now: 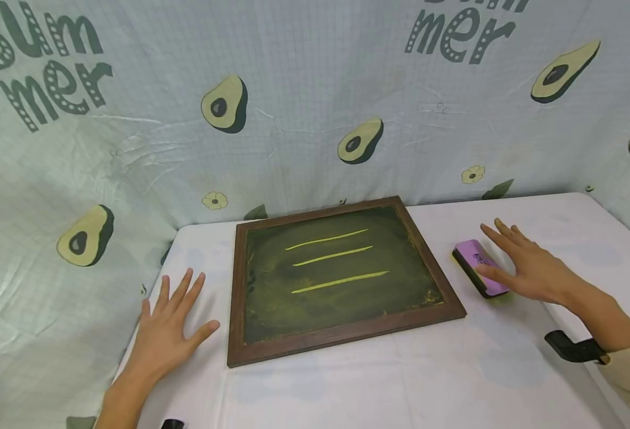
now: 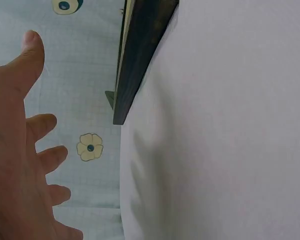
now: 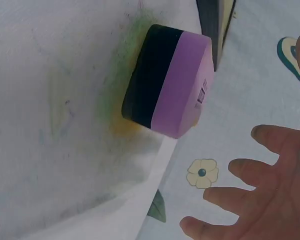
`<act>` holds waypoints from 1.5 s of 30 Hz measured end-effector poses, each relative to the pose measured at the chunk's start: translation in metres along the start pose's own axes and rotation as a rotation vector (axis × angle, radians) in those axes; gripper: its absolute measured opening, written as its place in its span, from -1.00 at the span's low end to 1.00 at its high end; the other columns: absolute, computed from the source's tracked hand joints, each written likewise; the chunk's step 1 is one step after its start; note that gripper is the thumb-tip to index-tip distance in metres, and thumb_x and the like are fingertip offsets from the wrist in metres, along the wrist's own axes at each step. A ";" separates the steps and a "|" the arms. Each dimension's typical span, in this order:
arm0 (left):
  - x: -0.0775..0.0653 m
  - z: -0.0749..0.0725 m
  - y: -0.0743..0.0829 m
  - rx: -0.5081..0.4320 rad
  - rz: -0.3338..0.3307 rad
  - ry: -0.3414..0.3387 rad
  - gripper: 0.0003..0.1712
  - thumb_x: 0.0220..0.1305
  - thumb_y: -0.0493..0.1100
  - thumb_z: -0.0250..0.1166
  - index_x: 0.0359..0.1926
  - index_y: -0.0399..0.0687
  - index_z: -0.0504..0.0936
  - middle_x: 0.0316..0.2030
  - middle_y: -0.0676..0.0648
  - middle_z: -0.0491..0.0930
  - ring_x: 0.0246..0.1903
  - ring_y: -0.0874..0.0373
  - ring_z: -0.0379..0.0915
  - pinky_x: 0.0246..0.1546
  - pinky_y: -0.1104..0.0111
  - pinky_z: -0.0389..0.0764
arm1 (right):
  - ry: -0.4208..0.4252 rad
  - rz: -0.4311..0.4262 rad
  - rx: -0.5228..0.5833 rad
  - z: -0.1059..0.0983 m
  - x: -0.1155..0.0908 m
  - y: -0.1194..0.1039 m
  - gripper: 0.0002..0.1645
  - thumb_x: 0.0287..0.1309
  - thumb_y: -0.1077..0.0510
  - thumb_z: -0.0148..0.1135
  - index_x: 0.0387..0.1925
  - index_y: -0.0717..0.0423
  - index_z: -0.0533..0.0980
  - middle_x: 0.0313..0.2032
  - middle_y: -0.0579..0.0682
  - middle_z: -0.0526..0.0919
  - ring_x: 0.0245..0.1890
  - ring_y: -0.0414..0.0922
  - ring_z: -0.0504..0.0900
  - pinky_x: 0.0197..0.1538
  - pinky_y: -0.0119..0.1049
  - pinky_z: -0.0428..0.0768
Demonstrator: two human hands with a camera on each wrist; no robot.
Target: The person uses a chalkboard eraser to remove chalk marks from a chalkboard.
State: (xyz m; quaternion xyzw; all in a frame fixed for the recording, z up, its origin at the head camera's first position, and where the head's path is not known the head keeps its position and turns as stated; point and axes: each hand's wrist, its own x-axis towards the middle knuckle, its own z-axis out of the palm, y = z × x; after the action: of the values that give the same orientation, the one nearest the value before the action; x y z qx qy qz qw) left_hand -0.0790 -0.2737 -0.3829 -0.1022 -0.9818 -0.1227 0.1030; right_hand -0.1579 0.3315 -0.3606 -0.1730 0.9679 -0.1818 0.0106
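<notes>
A small chalkboard [image 1: 342,310] in a brown wooden frame lies on the white-covered table, with three yellow chalk lines drawn across it. Left of the board, my left hand [image 1: 167,336] hovers with fingers spread and holds nothing. My right hand [image 1: 535,268] is over the right side of the table, its fingers spread too. Just beneath it rests a purple eraser [image 1: 478,262] with a dark felt underside. In the right wrist view a gap shows between the fingers and the eraser [image 3: 182,85]. The left wrist view shows the board's edge [image 2: 140,60] beyond my thumb.
A pale curtain [image 1: 293,77] printed with avocados and flowers hangs behind and to the left of the table [image 1: 320,393]. Green and yellow chalk smudges [image 3: 112,100] mark the cloth around the eraser. A black strap [image 1: 572,347] sits at my right wrist.
</notes>
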 end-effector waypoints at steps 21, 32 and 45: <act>0.010 0.031 0.040 -0.206 0.017 -0.326 0.59 -0.39 0.58 0.36 0.48 -0.30 -0.08 0.48 -0.24 -0.19 0.44 -0.20 -0.37 0.28 -0.26 -0.27 | 0.099 0.138 0.043 0.035 0.004 -0.010 0.11 0.13 -0.28 0.24 0.45 0.26 0.01 0.24 0.50 0.14 0.18 0.43 0.17 -0.04 0.46 0.30; 0.009 0.043 0.020 -0.368 0.036 -0.297 0.47 -0.27 0.37 0.49 0.51 -0.11 -0.12 0.49 -0.15 -0.22 0.44 -0.16 -0.36 0.30 -0.22 -0.39 | 0.107 0.138 0.053 0.042 0.008 -0.010 -0.06 0.14 -0.05 0.33 0.28 0.54 0.18 -0.02 0.51 0.32 -0.18 0.23 0.40 -0.21 0.11 0.45; 0.010 0.048 0.013 -0.350 0.131 -0.193 0.37 -0.14 0.29 0.47 0.52 -0.04 -0.14 0.49 -0.14 -0.19 0.41 -0.18 -0.15 0.35 -0.08 -0.42 | 0.128 0.155 0.018 0.040 0.002 -0.012 -0.09 0.15 -0.04 0.33 0.25 0.56 0.22 -0.12 0.48 0.39 -0.31 0.12 0.43 -0.31 -0.01 0.46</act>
State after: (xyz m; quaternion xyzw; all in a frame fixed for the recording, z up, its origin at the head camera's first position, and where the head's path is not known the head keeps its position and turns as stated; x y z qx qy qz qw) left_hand -0.0936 -0.2469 -0.4230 -0.1936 -0.9421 -0.2738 -0.0029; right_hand -0.1521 0.3062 -0.3932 -0.0856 0.9755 -0.1996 -0.0356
